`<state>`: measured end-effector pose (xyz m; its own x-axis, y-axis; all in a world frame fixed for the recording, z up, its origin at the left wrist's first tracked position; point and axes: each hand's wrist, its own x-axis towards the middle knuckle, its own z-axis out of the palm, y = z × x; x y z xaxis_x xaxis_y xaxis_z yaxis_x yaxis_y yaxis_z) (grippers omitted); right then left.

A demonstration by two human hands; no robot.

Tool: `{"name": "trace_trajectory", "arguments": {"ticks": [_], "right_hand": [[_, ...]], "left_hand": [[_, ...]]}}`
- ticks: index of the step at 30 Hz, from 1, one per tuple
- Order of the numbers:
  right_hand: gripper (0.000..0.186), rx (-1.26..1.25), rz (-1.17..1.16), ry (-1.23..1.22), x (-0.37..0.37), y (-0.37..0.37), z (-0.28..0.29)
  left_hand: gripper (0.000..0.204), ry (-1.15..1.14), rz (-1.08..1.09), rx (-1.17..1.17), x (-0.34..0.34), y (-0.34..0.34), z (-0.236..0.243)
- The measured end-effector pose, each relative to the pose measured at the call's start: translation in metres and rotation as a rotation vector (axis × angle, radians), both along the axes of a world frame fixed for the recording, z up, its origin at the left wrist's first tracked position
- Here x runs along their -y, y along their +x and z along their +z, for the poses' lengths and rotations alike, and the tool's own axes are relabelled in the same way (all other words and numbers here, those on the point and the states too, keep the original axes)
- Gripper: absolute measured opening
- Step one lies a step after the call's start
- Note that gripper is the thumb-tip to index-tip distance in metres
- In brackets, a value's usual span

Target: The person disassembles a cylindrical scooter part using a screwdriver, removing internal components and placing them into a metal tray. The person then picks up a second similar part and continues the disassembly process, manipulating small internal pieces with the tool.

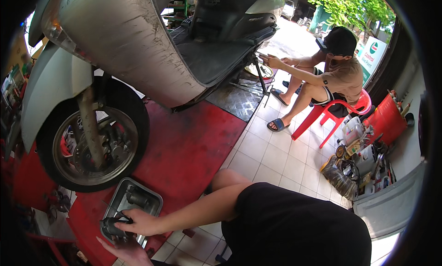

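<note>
My right hand (138,222) is closed on a dark cylindrical part (110,225) over the near end of a metal tray (157,200). Just below it, my left hand (129,250) has its fingers spread, some of them close beneath the part and partly hidden; whether they touch it is unclear. A second dark cylindrical piece (138,199) lies inside the tray, which rests on a red lift platform (193,141) beside the front wheel (66,146) of a scuffed silver scooter (119,40).
A person (343,77) on a red plastic chair (313,123) works by the scooter's side at upper right. Behind them, bottles, tools and other gear (363,160) crowd the right wall. White floor tiles (267,160) run beside the platform, with a treadplate (235,100) near the scooter.
</note>
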<state>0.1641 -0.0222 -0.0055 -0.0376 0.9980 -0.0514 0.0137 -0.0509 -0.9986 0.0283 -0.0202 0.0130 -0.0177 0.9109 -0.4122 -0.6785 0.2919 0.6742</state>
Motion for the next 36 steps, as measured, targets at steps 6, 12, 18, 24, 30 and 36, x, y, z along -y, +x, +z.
{"name": "trace_trajectory", "arguments": {"ticks": [6,12,18,24,30,36], "right_hand": [[0.074,0.133,0.081,-0.014,0.012,-0.010,0.024],[0.083,0.371,0.269,-0.123,0.012,-0.004,0.014],[0.038,-0.422,0.338,-0.691,0.003,0.017,0.031],[0.036,-0.390,0.403,-0.760,0.008,0.016,-0.003],[0.039,-0.077,0.454,-0.570,0.018,0.021,0.008],[0.027,0.138,0.543,-0.303,0.025,0.017,0.004]], "left_hand": [[0.067,0.047,-0.011,0.126,-0.024,-0.026,-0.030],[0.046,-0.236,-0.022,0.220,-0.018,-0.034,-0.041],[0.055,-0.300,0.166,0.289,-0.019,-0.050,-0.027],[0.056,-0.279,0.257,0.314,-0.014,-0.065,-0.008],[0.041,-0.281,0.223,0.243,-0.014,-0.072,-0.018],[0.035,-0.305,0.165,0.132,-0.011,-0.076,-0.035]]}}
